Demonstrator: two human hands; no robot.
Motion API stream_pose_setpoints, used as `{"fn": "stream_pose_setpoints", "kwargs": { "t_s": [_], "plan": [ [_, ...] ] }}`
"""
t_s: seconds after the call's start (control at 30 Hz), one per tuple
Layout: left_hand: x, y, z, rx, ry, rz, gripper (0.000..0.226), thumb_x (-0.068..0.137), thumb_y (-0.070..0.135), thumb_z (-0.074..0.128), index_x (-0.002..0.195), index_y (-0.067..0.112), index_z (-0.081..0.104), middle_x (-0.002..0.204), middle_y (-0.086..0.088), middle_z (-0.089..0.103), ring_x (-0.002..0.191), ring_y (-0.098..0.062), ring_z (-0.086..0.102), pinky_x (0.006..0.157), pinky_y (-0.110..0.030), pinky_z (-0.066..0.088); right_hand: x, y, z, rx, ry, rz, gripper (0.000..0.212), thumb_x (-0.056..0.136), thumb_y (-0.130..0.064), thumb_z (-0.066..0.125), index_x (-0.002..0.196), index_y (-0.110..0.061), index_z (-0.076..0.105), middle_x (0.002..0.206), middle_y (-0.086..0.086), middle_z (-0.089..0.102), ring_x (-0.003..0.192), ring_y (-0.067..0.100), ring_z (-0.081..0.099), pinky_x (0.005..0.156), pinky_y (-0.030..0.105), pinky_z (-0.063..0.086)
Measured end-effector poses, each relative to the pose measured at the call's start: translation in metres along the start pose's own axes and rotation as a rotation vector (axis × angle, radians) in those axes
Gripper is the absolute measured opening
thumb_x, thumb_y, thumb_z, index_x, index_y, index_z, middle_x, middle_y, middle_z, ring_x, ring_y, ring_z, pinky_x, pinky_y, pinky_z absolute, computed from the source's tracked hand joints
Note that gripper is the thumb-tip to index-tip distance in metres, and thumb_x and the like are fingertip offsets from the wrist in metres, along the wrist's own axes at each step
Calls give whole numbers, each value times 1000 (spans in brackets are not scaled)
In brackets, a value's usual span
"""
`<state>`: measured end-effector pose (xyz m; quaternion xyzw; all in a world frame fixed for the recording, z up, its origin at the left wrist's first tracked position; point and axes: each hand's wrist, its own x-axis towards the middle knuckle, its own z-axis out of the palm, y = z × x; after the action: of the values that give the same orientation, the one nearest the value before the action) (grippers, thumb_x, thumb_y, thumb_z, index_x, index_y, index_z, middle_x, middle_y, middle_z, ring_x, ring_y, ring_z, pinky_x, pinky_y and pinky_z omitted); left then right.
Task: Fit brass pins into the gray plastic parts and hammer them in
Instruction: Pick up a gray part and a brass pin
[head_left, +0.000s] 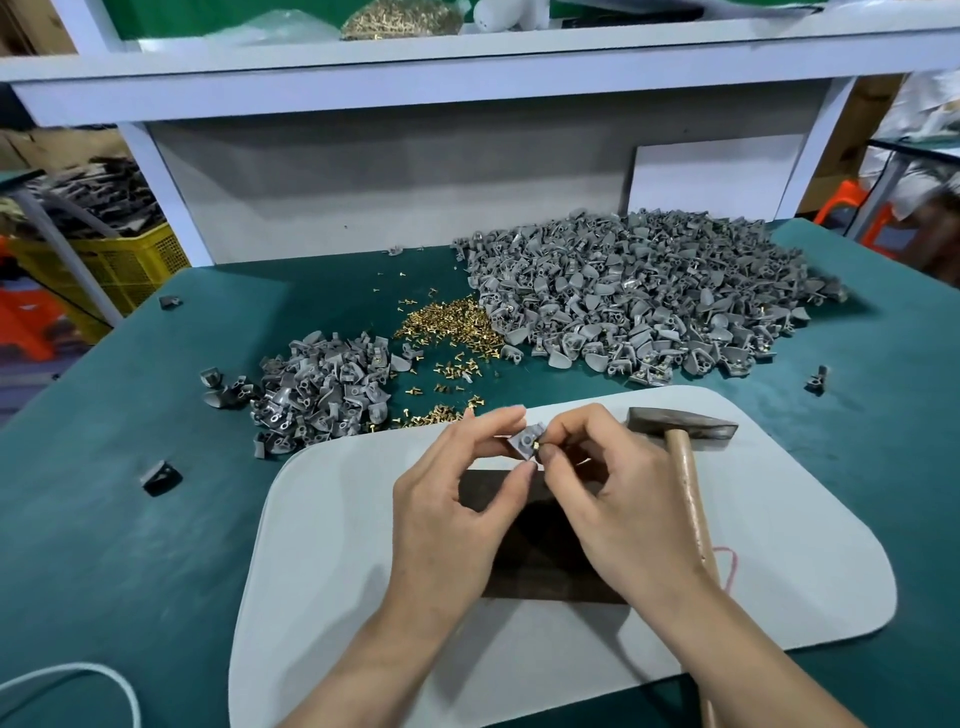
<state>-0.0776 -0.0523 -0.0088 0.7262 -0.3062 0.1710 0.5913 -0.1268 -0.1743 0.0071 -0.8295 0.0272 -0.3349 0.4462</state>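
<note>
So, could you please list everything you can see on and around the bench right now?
gray part: one, gray, held above the dark block
brass pin: one, brass, at the gray part's hole
large pile of parts: many, gray, table back right
small pile of parts: many, gray, left of the loose pins
loose pins: many, brass, between the piles
hammer: one, dark head, wooden handle, lying on the mat's right side
dark block: one, dark brown, middle of the mat
mat: one, white, on the table
table: one, green
crate: one, yellow, far left
left hand: pinches the gray part
right hand: pinches the brass pin
</note>
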Motion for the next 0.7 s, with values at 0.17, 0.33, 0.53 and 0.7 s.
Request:
{"fn": "stream_pose_setpoints", "kwargs": {
  "t_s": [0.17,0.33,0.53,0.7],
  "plan": [
    [0,-2,0,-20,-10,70,16,84,20,65,99,17,71,105,7,69,104,-9,63,92,-26,48,0,1,-1,35,-1,36,19,82,0,65,78,-19,60,72,-8,64,69,11,61,62,22,48],
    [2,-4,-1,-151,-50,-53,19,82,10,66,91,25,73,106,10,70,104,-11,64,87,-18,48,1,2,-1,45,-7,56,22,81,0,64,76,-20,58,70,-7,63,68,11,60,63,19,47],
    [4,-2,-2,-316,-135,-217,22,75,9,69,89,27,69,96,7,72,92,-11,68,83,-23,52,1,1,-1,34,-30,53,15,77,-6,64,74,-20,59,70,-9,63,68,8,60,60,14,44],
    [4,-4,-4,-260,-94,-233,40,78,-5,70,100,29,68,88,3,71,82,-13,67,78,-19,51,0,1,0,49,-32,70,18,76,-4,66,72,-20,59,70,-9,63,63,9,58,56,13,43]
  ]
}}
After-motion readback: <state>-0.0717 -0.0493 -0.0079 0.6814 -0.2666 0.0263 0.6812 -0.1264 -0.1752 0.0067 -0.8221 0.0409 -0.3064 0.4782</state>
